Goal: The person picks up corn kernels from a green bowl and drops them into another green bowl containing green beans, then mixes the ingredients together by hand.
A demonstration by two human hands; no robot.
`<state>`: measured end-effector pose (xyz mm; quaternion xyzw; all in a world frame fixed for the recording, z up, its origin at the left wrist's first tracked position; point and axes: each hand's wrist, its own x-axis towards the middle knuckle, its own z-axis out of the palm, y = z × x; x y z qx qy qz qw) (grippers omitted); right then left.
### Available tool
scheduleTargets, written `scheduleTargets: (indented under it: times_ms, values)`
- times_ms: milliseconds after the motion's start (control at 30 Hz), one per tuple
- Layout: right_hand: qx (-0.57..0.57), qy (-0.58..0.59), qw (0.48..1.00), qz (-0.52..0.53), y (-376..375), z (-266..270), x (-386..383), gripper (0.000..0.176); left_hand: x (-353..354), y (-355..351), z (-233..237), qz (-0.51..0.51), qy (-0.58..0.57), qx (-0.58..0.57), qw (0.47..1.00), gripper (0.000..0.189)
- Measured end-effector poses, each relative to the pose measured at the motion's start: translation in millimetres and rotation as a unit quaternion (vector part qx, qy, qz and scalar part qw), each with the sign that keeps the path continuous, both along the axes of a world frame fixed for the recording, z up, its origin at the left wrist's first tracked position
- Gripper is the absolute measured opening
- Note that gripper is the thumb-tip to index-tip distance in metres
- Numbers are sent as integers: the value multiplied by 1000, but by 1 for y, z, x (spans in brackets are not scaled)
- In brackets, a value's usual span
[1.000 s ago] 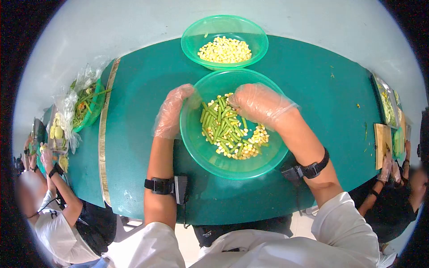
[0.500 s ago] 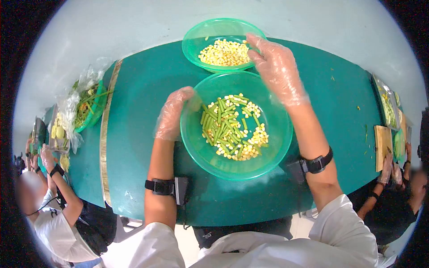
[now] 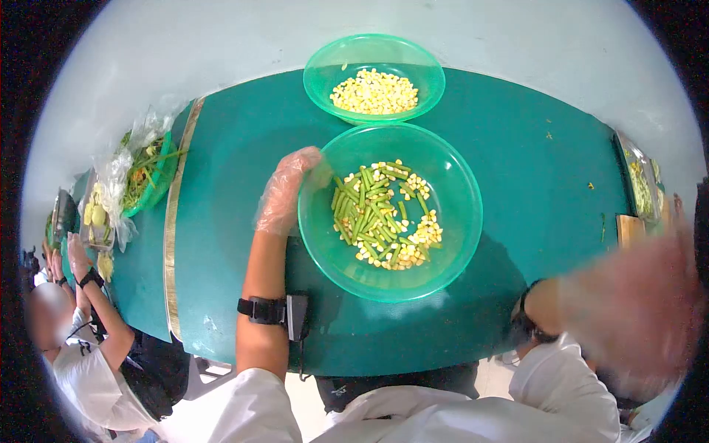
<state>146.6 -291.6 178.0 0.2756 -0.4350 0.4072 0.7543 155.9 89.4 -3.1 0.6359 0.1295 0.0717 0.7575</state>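
A see-through green plastic bowl (image 3: 459,244) stands on the table in front of me. Cut green bean pieces (image 3: 367,210) and yellow corn kernels (image 3: 428,232) lie in it, beans mostly on the left. My left hand (image 3: 286,190), in a clear plastic glove, is closed on the bowl's left rim. Behind it is a second green bowl (image 3: 421,68), which holds corn kernels (image 3: 375,92). Far out at the right, close to the camera, my gloved right hand (image 3: 631,306) is smeared by motion and its fingers cannot be made out.
On the left, past a pale strip (image 3: 173,214) across the green table (image 3: 229,184), are a green basket of vegetable scraps (image 3: 148,177) and a plastic bag (image 3: 114,184). A co-worker (image 3: 103,362) sits there. Trays (image 3: 639,177) and a cutting board (image 3: 629,229) stand at right.
My right hand has swung from beside the rear bowl out to the far right, nearer the camera. My left hand has stayed on the front bowl's rim.
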Motion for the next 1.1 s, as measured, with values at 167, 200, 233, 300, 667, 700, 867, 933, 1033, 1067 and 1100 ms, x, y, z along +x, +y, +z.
scheduleTargets:
  times_ms: [167,200,233,300,667,700,867,933,1033,1067,1100]
  values:
    - [150,-237,944,-176,58,45,-74,34,-7,-11,19,3,10,-10,1000,53]
    - [135,-238,939,-207,58,45,-73,34,-8,-14,24,8,13,-10,1000,53]
    - [122,-240,935,-231,59,45,-73,33,-8,-16,26,14,15,-10,1000,52]
    - [107,-238,931,-254,59,45,-72,33,-4,-8,15,4,29,-13,999,52]
    - [80,-223,930,-280,58,45,-65,29,-10,-21,33,36,39,-23,998,50]
    - [77,-223,930,-282,59,44,-64,29,-9,-21,34,23,34,-18,999,47]
    - [61,-226,922,-310,59,45,-63,28,-1,-8,13,-7,-2,26,1000,31]
    - [50,-230,910,-340,59,44,-63,27,-4,-17,29,-31,-25,18,999,29]
    - [37,-236,889,-390,58,43,-61,26,-3,-17,32,-54,-15,16,998,29]
    - [37,-235,886,-398,58,43,-60,26,-4,-19,35,-42,-15,24,999,29]
    - [29,-236,883,-404,60,42,-57,26,-5,-22,38,-31,-15,33,999,28]
